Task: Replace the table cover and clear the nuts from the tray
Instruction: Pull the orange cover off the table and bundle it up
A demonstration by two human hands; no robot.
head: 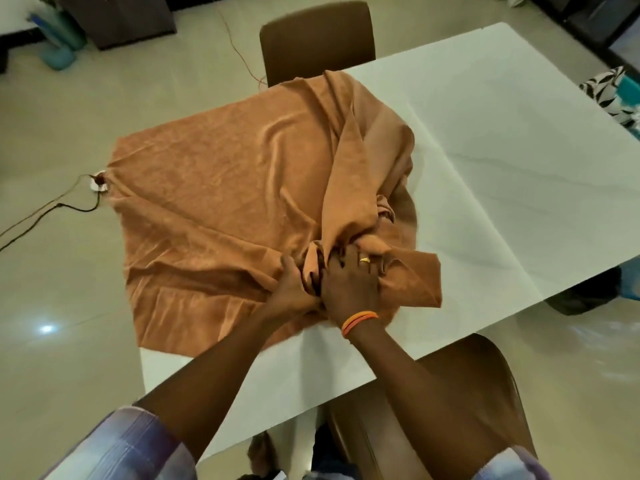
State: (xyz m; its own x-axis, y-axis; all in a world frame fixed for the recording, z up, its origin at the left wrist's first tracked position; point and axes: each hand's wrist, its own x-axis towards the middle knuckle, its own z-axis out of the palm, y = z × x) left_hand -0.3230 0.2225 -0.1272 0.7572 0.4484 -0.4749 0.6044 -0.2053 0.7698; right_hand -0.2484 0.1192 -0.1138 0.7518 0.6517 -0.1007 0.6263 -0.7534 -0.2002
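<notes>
Both hands, left hand and right hand, fisted round bunched orange cover on white table; mid-gathering, probably lift off next.

Both hands gripping bunched orange table cover, white table

Plaid sleeves, orange wristbands, ring

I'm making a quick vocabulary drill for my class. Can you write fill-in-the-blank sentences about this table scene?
1. Both hands, the left hand and right hand, grip the bunched ____ cloth.
2. The cloth lies on a ____ table.
3. The right wrist wears orange ____.
4. A brown ____ stands at the table's far side.

Missing words: orange; white; bands; chair
</notes>
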